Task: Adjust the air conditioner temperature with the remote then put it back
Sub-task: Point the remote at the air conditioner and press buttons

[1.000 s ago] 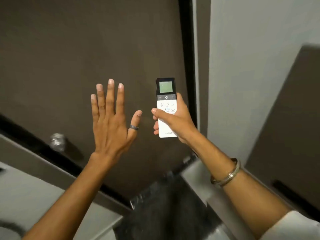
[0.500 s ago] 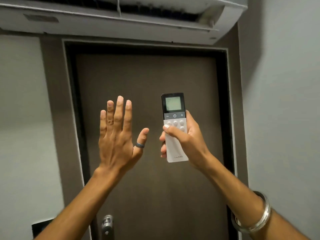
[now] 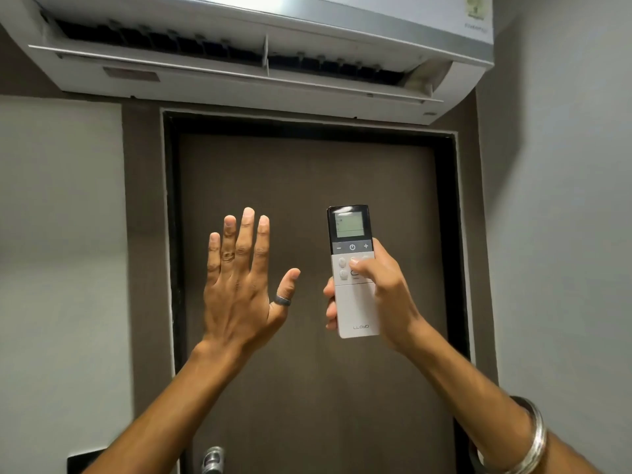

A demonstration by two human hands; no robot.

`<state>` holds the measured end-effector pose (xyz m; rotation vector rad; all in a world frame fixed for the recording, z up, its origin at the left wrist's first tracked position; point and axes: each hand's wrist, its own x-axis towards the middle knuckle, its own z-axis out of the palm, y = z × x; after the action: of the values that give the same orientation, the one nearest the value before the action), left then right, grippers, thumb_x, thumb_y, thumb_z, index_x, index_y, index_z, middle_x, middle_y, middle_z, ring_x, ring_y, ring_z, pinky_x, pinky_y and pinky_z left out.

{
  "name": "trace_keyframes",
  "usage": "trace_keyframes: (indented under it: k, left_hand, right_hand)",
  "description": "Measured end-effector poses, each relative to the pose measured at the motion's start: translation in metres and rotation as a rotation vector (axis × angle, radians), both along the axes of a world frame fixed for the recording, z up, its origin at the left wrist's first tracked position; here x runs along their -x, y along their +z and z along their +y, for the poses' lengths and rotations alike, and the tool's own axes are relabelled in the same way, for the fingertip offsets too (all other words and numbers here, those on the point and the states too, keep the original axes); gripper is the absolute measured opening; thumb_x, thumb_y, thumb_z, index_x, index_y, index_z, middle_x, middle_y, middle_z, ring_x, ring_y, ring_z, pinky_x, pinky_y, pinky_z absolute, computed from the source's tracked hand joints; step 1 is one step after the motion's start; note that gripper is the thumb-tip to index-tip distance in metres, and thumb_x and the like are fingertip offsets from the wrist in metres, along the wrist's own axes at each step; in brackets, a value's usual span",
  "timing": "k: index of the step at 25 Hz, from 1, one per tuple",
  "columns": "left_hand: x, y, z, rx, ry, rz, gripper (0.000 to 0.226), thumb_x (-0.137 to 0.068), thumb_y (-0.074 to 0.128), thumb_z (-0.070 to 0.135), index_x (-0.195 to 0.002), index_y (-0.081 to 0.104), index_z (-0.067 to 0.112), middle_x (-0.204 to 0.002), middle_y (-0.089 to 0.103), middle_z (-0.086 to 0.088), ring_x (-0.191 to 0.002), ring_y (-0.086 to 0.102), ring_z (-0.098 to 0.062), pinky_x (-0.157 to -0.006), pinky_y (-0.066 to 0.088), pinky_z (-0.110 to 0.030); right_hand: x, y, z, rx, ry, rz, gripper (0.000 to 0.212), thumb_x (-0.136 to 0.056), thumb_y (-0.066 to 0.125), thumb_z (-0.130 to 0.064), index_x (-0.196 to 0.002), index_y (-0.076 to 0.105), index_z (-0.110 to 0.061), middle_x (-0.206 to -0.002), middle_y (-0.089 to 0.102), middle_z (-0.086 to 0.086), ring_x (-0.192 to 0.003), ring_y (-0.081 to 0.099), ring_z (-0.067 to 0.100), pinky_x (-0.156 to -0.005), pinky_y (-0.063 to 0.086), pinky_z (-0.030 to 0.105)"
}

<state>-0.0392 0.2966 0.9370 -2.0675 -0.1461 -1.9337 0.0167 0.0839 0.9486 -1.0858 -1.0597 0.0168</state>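
Remote (image 3: 354,285) is gripped upright by the right hand (image 3: 379,292), thumb on its buttons, below the air conditioner (image 3: 239,80); the left hand (image 3: 239,289) is held open and empty.

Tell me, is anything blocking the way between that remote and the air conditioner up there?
Nothing visible does. The right hand holds the remote upright with its top end toward the air conditioner above the door. The left hand is raised open beside the remote, not above it, so the space between them is open.
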Motion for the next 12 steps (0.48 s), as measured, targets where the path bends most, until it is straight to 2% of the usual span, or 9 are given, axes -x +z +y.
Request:
trace_keyframes:
  k: [9,12]
  left_hand:
    - [-0.0017,0.006,-0.0067,0.005,0.007,-0.025,0.081,-0.105,0.033,0.059,-0.165,0.025,0.006,-0.175,0.017,-0.017,-0.163,0.008,-0.035,-0.132,0.01,-0.056]
    - [0.0001,0.0066,-0.0091,0.01,0.0,-0.015,0.082,-0.105,0.033,0.06,-0.166,0.024,0.006,-0.175,0.016,-0.017,-0.163,0.007,-0.035,-0.132,0.01,-0.056]
  right_hand:
    - [0.0009,0.0061,-0.0076,0.011,0.034,0.035,0.032,-0.092,0.048,-0.023,-0.12,0.048,-0.008,-0.077,0.068,0.021,-0.053,0.064,0.037,-0.054,0.061,0.046]
    - [0.0033,0.0053,-0.008,0.005,0.015,0.028,0.027,-0.093,0.047,-0.021,-0.118,0.05,-0.01,-0.076,0.068,0.02,-0.053,0.064,0.037,-0.053,0.061,0.045]
